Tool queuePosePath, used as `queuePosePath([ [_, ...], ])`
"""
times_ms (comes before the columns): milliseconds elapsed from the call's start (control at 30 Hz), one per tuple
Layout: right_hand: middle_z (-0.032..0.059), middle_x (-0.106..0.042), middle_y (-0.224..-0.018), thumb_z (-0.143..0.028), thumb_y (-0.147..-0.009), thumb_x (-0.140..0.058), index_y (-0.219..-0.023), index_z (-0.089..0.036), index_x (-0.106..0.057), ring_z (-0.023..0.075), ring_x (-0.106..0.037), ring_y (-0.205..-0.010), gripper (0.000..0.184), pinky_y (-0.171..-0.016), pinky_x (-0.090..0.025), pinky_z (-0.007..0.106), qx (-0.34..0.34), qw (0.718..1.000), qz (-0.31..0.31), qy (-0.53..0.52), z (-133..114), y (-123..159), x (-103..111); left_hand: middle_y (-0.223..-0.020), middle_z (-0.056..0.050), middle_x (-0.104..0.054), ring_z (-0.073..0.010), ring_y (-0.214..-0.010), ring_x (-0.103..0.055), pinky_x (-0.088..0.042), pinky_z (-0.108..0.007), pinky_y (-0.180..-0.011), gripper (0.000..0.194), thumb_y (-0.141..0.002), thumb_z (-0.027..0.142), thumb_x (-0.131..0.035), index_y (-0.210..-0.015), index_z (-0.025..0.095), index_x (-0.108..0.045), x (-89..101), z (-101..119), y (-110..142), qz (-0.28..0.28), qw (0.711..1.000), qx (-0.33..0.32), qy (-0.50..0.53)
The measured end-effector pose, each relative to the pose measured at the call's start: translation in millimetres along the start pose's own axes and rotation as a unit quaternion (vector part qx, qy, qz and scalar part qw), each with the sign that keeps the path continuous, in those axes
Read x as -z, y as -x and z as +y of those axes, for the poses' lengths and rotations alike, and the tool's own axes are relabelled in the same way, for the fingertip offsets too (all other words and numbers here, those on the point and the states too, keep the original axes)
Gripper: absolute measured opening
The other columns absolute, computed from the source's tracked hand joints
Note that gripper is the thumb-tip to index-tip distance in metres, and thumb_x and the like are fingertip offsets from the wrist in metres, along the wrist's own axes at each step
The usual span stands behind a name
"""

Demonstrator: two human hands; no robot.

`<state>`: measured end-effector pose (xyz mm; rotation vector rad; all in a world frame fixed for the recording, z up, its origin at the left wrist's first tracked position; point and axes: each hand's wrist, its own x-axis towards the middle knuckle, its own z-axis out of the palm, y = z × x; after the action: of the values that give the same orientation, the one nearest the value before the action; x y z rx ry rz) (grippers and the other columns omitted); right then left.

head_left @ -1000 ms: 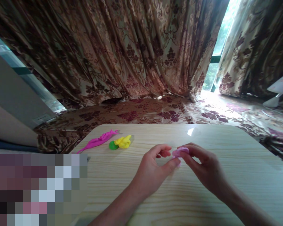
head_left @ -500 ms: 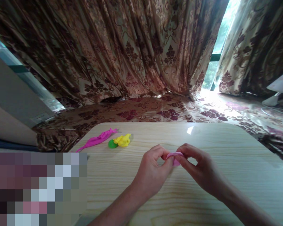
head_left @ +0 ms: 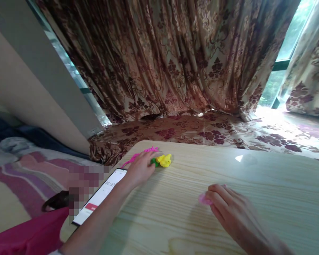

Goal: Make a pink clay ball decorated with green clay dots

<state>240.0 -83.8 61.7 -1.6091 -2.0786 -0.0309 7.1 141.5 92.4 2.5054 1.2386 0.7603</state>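
My right hand (head_left: 231, 209) is closed on a small piece of pale pink modelling clay (head_left: 204, 199), its edge poking out past the fingertips over the table. At the far left, my left hand (head_left: 142, 168) reaches with fingers stretched out. It lies between a long, crumpled strip of magenta clay (head_left: 134, 158) and a green piece (head_left: 155, 162), covering part of both. Whether its fingers touch either piece I cannot tell. Against the green piece rests a lumpy yellow piece (head_left: 164, 160).
A phone (head_left: 102, 198) showing a timer lies on the left edge of the light wooden table (head_left: 186, 226), partly under my left forearm. Beyond the far edge hangs a patterned curtain (head_left: 175, 63). A bed with a striped cover (head_left: 29, 173) is at left.
My left hand has let go of the pale pink clay and moved left to the coloured pieces. My right hand keeps the pink piece, now lower. The view has turned left.
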Motion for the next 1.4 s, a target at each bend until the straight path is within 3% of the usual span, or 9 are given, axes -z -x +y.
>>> queuePosePath([
  [233, 0.0029, -0.058, -0.090, -0.017, -0.080, -0.054, -0.088, -0.022, -0.056, 0.0201, -0.055, -0.084, 0.010, -0.083, -0.042, 0.041, 0.021, 0.993, -0.099, -0.053, -14, -2, 8, -0.100, -0.009, -0.066, -0.0256, -0.091, -0.060, -0.044, -0.035, -0.079, 0.037, -0.070, 0.026, -0.059, -0.105, 0.019, -0.062, -2.9, -7, 8, -0.033, 0.998, 0.049, 0.000],
  [433, 0.0024, -0.059, -0.101, -0.018, -0.089, -0.044, -0.106, -0.026, -0.055, 0.0178, -0.055, -0.092, 0.022, -0.086, -0.043, 0.037, -0.005, 0.996, -0.022, -0.089, -12, -4, 20, -0.093, -0.003, -0.067, -0.0176, -0.077, -0.062, -0.046, -0.026, -0.067, 0.033, -0.075, 0.033, -0.054, -0.104, 0.019, -0.060, 14.0, 14, 32, -0.071, 0.993, 0.053, 0.075],
  [533, 0.0046, -0.053, -0.119, -0.020, -0.086, -0.050, -0.122, -0.027, -0.047, 0.0202, -0.053, -0.104, 0.037, -0.087, -0.044, 0.035, -0.035, 0.996, 0.023, -0.080, -21, -30, 22, -0.095, -0.002, -0.066, -0.0176, -0.080, -0.062, -0.047, -0.027, -0.071, 0.032, -0.075, 0.033, -0.055, -0.104, 0.019, -0.059, 12.8, 37, 45, -0.097, 0.976, 0.064, 0.182],
  [667, 0.0100, -0.049, -0.128, -0.032, -0.079, -0.059, -0.132, -0.023, -0.039, 0.0259, -0.054, -0.105, 0.058, -0.086, -0.045, 0.038, -0.034, 0.997, -0.021, -0.060, -38, -81, 8, -0.098, -0.005, -0.066, -0.0190, -0.085, -0.061, -0.046, -0.027, -0.073, 0.031, -0.074, 0.028, -0.056, -0.103, 0.017, -0.060, 11.2, 54, 55, -0.114, 0.961, 0.065, 0.244],
  [833, 0.0040, -0.066, -0.096, -0.017, -0.081, -0.051, -0.106, -0.022, -0.060, 0.0178, -0.061, -0.089, 0.027, -0.080, -0.046, 0.027, 0.017, 0.996, -0.068, -0.048, -47, -123, -15, -0.103, -0.005, -0.065, -0.0201, -0.092, -0.059, -0.044, -0.029, -0.080, 0.036, -0.072, 0.020, -0.054, -0.107, 0.019, -0.062, 24.3, 33, 65, -0.109, 0.960, 0.056, 0.252],
  [933, 0.0087, -0.064, -0.105, -0.010, -0.083, -0.044, -0.115, -0.017, -0.055, 0.0195, -0.057, -0.101, 0.035, -0.087, -0.043, 0.031, 0.033, 0.997, -0.062, -0.024, -45, -143, -18, -0.097, -0.004, -0.066, -0.0192, -0.085, -0.059, -0.044, -0.029, -0.076, 0.038, -0.073, 0.022, -0.054, -0.110, 0.019, -0.061, 37.1, 12, 75, -0.076, 0.959, 0.121, 0.244],
  [1167, 0.0120, -0.059, -0.119, -0.007, -0.075, -0.055, -0.115, -0.013, -0.056, 0.0220, -0.049, -0.115, 0.041, -0.095, -0.041, 0.035, 0.103, 0.991, -0.080, 0.008, -57, -187, -36, -0.097, -0.005, -0.063, -0.0172, -0.086, -0.059, -0.044, -0.029, -0.077, 0.040, -0.075, 0.028, -0.060, -0.113, 0.017, -0.054, 50.8, -2, 96, -0.036, 0.892, 0.192, 0.408],
  [1300, 0.0106, -0.057, -0.123, -0.009, -0.080, -0.050, -0.120, -0.015, -0.053, 0.0210, -0.049, -0.116, 0.040, -0.099, -0.039, 0.037, 0.114, 0.992, -0.051, -0.003, -55, -175, -8, -0.098, -0.005, -0.063, -0.0173, -0.090, -0.057, -0.041, -0.030, -0.081, 0.040, -0.073, 0.021, -0.060, -0.113, 0.019, -0.055, 53.0, 13, 103, -0.068, 0.872, 0.211, 0.436],
  [1400, 0.0067, -0.066, -0.103, -0.013, -0.086, -0.047, -0.102, -0.017, -0.062, 0.0171, -0.061, -0.092, 0.023, -0.083, -0.048, 0.032, 0.088, 0.995, -0.028, -0.028, -46, -141, 25, -0.097, -0.004, -0.063, -0.0152, -0.088, -0.056, -0.040, -0.028, -0.080, 0.041, -0.073, 0.015, -0.058, -0.114, 0.020, -0.056, 46.0, 39, 98, -0.111, 0.829, 0.197, 0.512],
])
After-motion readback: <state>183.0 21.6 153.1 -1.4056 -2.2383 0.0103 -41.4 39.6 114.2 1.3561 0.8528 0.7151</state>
